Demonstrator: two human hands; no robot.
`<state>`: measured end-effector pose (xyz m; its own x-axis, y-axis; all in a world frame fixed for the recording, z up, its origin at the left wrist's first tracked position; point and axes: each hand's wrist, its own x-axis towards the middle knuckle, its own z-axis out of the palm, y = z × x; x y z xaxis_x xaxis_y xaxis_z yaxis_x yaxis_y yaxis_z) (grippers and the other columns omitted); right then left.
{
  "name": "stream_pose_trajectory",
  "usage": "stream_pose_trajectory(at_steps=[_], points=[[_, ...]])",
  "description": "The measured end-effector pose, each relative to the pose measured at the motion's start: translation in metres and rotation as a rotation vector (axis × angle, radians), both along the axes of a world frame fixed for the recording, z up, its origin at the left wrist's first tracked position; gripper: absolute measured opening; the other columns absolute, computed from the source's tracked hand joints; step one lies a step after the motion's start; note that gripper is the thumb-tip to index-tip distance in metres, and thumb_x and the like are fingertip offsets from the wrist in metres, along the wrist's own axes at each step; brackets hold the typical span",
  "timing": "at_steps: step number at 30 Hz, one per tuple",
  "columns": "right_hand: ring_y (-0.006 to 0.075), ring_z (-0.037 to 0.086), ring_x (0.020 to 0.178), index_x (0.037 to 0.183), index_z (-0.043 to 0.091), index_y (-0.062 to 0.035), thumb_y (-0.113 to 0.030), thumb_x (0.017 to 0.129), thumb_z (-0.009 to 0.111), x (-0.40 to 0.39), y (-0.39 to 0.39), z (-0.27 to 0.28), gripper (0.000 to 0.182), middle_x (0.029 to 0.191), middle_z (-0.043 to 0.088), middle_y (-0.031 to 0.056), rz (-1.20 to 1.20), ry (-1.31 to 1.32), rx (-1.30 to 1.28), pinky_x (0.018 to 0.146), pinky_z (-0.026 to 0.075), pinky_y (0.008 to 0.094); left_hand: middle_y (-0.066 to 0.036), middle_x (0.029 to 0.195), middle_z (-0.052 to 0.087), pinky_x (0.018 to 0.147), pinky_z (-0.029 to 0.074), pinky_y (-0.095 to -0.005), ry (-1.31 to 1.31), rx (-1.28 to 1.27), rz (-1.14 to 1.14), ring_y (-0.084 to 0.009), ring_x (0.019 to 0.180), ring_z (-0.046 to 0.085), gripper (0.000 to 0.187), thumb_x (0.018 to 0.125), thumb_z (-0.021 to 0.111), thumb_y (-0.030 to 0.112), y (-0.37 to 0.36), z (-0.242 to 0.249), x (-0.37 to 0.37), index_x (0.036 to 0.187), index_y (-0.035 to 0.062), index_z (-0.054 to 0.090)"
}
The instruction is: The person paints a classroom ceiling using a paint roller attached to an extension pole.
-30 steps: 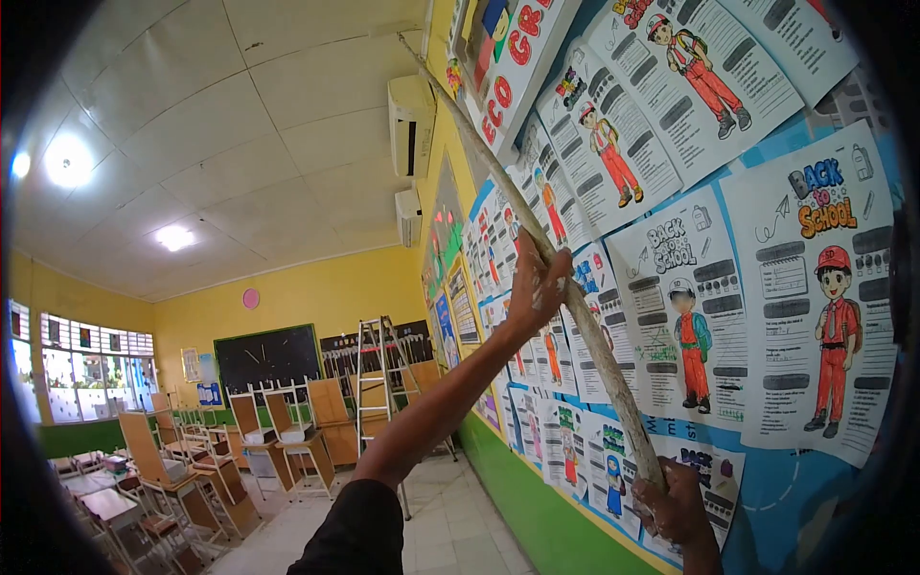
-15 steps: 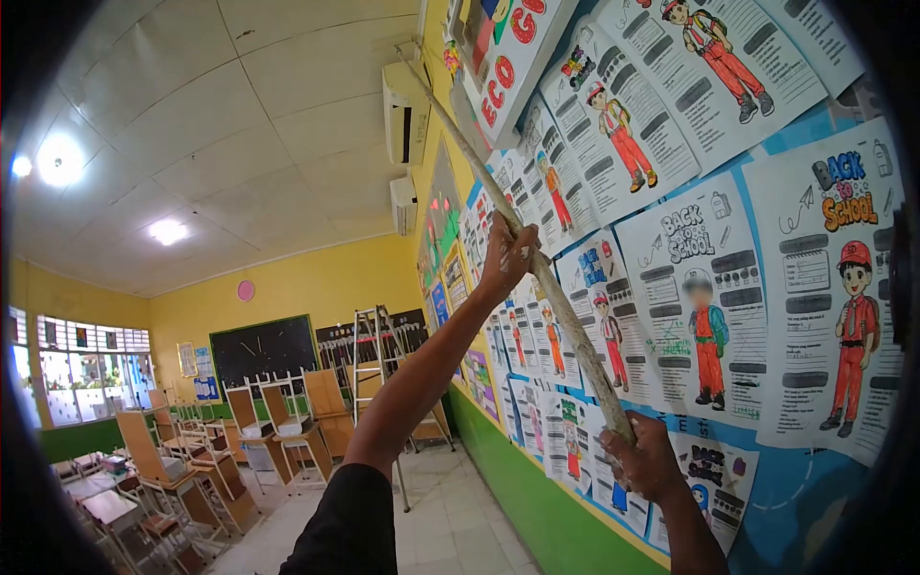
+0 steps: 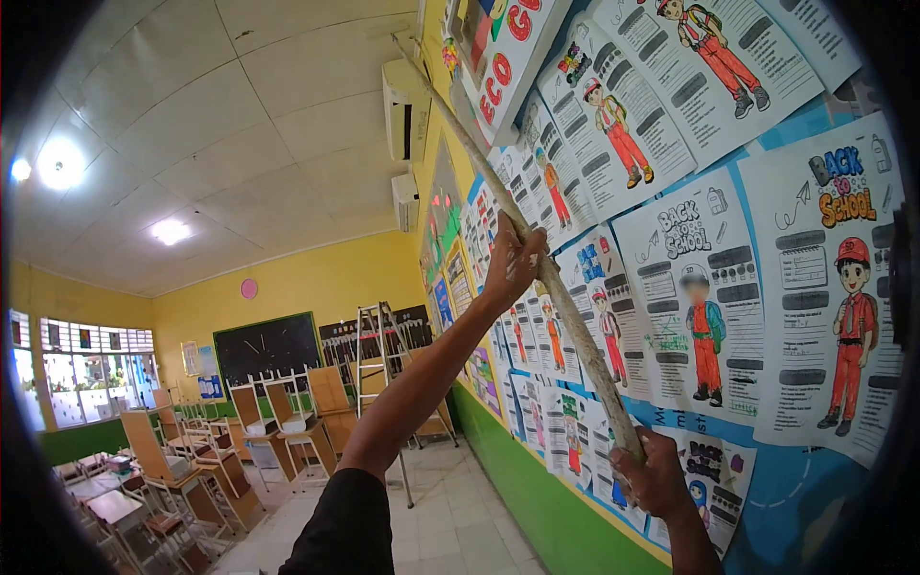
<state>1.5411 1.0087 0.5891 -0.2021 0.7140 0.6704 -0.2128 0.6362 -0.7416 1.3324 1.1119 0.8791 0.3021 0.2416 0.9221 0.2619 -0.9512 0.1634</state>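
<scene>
A long, pale, paint-spotted pole (image 3: pixel 582 331) runs diagonally from the lower right up to the ceiling corner, where its thin far tip is beside the upper air conditioner (image 3: pixel 405 110). My left hand (image 3: pixel 515 261) is wrapped round the pole at its middle, arm stretched up. Lower down, my right hand (image 3: pixel 654 472) grips the pole near its bottom end. Behind both hands, coloured worksheets (image 3: pixel 692 297) cover the blue board on the right wall.
A metal stepladder (image 3: pixel 371 355) stands by the back wall near a blackboard (image 3: pixel 265 352). Wooden desks with stacked chairs (image 3: pixel 144 450) fill the left side. A second air conditioner (image 3: pixel 404 201) hangs further along. Tiled floor (image 3: pixel 450 517) shows beside the green wall base.
The lower end of the pole and my right hand have shifted slightly right and down. My left hand has moved slightly right and down, and the pole's tip slightly up and left.
</scene>
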Motion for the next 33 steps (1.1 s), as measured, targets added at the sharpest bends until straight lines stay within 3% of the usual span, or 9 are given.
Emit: stream_pose_trajectory(at_steps=[2,6,16,21,24,26,28,30,33], points=[[0.008,0.051,0.048,0.096,0.06,0.0045,-0.018,0.093,0.066,0.01,-0.012,-0.004,0.024,0.065,0.058,0.0035,0.038,0.029,-0.067,0.044,0.04,0.0283,-0.013,0.084,0.06,0.057,0.055,-0.0339,-0.04,-0.061,-0.063,-0.0188,0.068,0.065,0.031,0.099,0.057,0.015,-0.025,-0.008,0.02,0.116,-0.0005,0.036],[0.0081,0.05,0.046,0.098,0.059,0.0053,-0.017,0.093,0.066,0.019,-0.019,-0.006,0.024,0.064,0.056,0.002,0.11,0.076,-0.125,0.043,0.04,0.0276,-0.009,0.09,0.058,0.061,0.061,-0.034,0.008,-0.002,0.048,-0.0149,0.071,0.064,0.041,0.1,0.054,0.017,-0.02,-0.006,0.024,0.133,0.0017,0.035],[0.0089,0.05,0.046,0.093,0.059,0.0034,-0.017,0.094,0.066,-0.005,0.008,0.02,0.022,0.063,0.056,0.0027,0.119,0.024,-0.086,0.043,0.041,0.03,-0.01,0.087,0.06,0.059,0.058,-0.0329,-0.041,-0.027,-0.009,-0.0162,0.068,0.066,0.035,0.098,0.058,0.017,0.015,0.013,-0.008,0.122,-0.0003,0.041],[0.0125,0.055,0.052,0.092,0.06,0.0008,-0.017,0.093,0.066,-0.03,0.016,0.004,0.019,0.066,0.058,0.0052,0.004,-0.104,-0.058,0.049,0.044,0.0327,-0.011,0.082,0.059,0.055,0.059,-0.0346,-0.117,-0.082,-0.095,-0.02,0.065,0.066,0.039,0.096,0.059,0.012,0.02,-0.005,-0.033,0.123,0.0023,0.033],[0.0122,0.055,0.064,0.094,0.059,-0.0006,-0.029,0.096,0.063,-0.05,0.014,-0.047,0.029,0.071,0.057,0.0046,-0.067,-0.125,0.051,0.058,0.044,0.0314,-0.01,0.074,0.057,0.048,0.057,-0.0385,-0.258,-0.216,-0.133,-0.023,0.053,0.062,0.039,0.096,0.06,0.013,0.003,-0.027,-0.042,0.122,0.0015,0.032],[0.0102,0.05,0.049,0.082,0.054,-0.0042,-0.02,0.094,0.06,-0.06,-0.014,-0.075,0.021,0.061,0.05,0.0015,-0.054,-0.165,-0.05,0.043,0.038,0.0298,-0.009,0.071,0.057,0.044,0.054,-0.0369,-0.403,-0.211,-0.131,-0.0213,0.048,0.059,0.034,0.096,0.063,0.018,-0.003,-0.031,-0.053,0.112,0.0016,0.039],[0.0179,0.059,0.06,0.108,0.063,0.0028,-0.027,0.096,0.067,-0.07,-0.002,-0.153,0.033,0.069,0.062,0.007,-0.1,-0.182,0.117,0.054,0.048,0.0336,-0.007,0.07,0.056,0.043,0.052,-0.0342,-0.53,-0.222,-0.117,-0.0194,0.049,0.059,0.03,0.095,0.066,0.023,-0.006,-0.029,-0.071,0.103,0.0018,0.046],[0.0234,0.063,0.075,0.113,0.064,0.0052,-0.027,0.094,0.069,-0.067,-0.014,-0.205,0.037,0.083,0.068,0.0139,0.067,-0.287,-0.092,0.065,0.051,0.0375,-0.004,0.071,0.056,0.042,0.049,-0.0315,-0.567,-0.208,-0.103,-0.0159,0.048,0.055,0.03,0.097,0.066,0.03,-0.013,-0.028,-0.09,0.102,0.0059,0.049],[0.0214,0.061,0.079,0.122,0.06,0.0093,-0.027,0.093,0.07,-0.071,-0.042,-0.262,0.047,0.089,0.069,0.0163,0.161,-0.399,-0.274,0.067,0.05,0.0381,0.0,0.069,0.052,0.038,0.044,-0.0277,-0.656,-0.256,-0.106,-0.0112,0.046,0.05,0.026,0.099,0.064,0.032,-0.039,-0.033,-0.116,0.102,0.0115,0.049]])
